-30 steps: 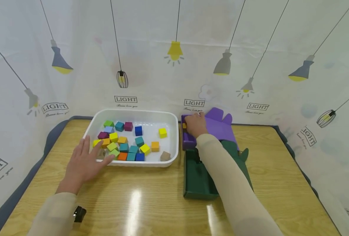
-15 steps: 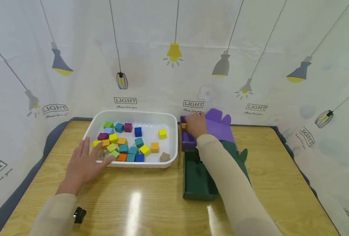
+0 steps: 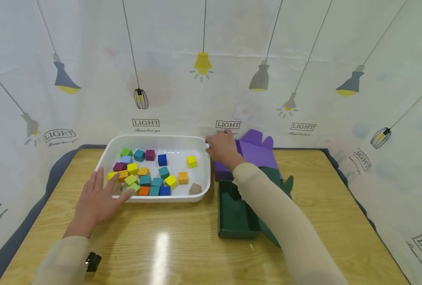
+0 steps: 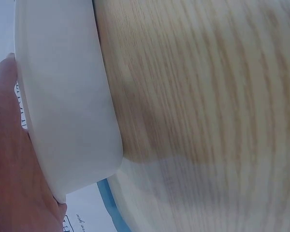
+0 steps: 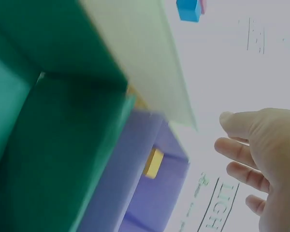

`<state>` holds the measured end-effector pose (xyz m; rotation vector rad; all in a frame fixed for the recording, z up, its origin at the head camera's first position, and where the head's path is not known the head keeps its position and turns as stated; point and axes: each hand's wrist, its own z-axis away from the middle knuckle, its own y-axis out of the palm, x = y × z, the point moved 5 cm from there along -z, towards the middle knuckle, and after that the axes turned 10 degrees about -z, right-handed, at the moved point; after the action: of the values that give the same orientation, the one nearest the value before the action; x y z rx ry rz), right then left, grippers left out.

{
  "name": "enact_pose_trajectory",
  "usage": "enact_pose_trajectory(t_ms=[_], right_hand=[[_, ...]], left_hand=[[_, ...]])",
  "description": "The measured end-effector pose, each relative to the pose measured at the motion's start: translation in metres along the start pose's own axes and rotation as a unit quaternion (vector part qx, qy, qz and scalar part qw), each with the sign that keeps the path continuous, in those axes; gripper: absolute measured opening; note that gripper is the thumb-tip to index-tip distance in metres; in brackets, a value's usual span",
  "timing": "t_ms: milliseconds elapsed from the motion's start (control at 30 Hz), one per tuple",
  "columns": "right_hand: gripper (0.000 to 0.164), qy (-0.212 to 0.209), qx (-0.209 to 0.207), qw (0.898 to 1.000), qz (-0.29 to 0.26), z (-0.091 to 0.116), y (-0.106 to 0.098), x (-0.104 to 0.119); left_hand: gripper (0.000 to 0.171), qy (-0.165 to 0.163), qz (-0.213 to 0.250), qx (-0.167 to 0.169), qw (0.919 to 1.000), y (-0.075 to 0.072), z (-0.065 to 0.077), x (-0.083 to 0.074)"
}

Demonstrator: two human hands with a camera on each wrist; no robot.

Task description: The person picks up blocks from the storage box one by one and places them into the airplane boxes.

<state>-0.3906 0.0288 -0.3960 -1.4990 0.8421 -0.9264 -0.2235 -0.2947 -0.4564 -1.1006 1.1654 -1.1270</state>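
Note:
My left hand (image 3: 97, 202) lies over the near left corner of a white tray (image 3: 175, 199), its fingers extended across the rim. In the left wrist view that hand (image 4: 19, 159) sits along the top edge of the tray wall (image 4: 67, 96). Coloured cubes fill much of the tray, a yellow cube (image 3: 191, 161) apart at the right. My right hand (image 3: 225, 148) is raised between the tray's right end and the purple box (image 3: 223, 174). The right wrist view shows loose, spread fingers holding nothing, and a yellow-orange cube (image 5: 154, 163) inside the purple box.
An open dark green box (image 3: 237, 233) stands in front of the purple one, under my right forearm. The purple lid (image 3: 259, 156) is folded back to the right. A printed curtain (image 3: 175, 79) stands behind the wooden table (image 3: 132, 245).
My right hand has come up out of the purple box and shifted left toward the tray, leaving the yellow-orange cube inside. The left hand keeps its place on the tray; the head view turned slightly.

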Motion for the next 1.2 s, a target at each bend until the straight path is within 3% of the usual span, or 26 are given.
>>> enact_pose_trajectory(t_ms=[233,433,733,1200], right_hand=[[0.035,-0.041,0.011,0.999,0.025,0.0,0.008,0.033],[0.037,-0.066,0.036,0.997,0.035,-0.002,0.024,0.047],[0.037,-0.084,0.068,0.993,0.058,-0.004,0.046,0.042],[0.04,-0.076,0.095,0.989,0.084,-0.009,0.05,0.045]], left_hand=[[0.096,-0.002,0.007,-0.004,1.0,0.0,0.001,0.001],[0.097,-0.002,0.01,-0.004,0.9999,0.001,0.0,0.002],[0.096,0.003,0.005,-0.013,0.9999,0.002,-0.001,0.002],[0.097,0.003,0.001,-0.003,1.0,0.002,-0.002,0.003]])
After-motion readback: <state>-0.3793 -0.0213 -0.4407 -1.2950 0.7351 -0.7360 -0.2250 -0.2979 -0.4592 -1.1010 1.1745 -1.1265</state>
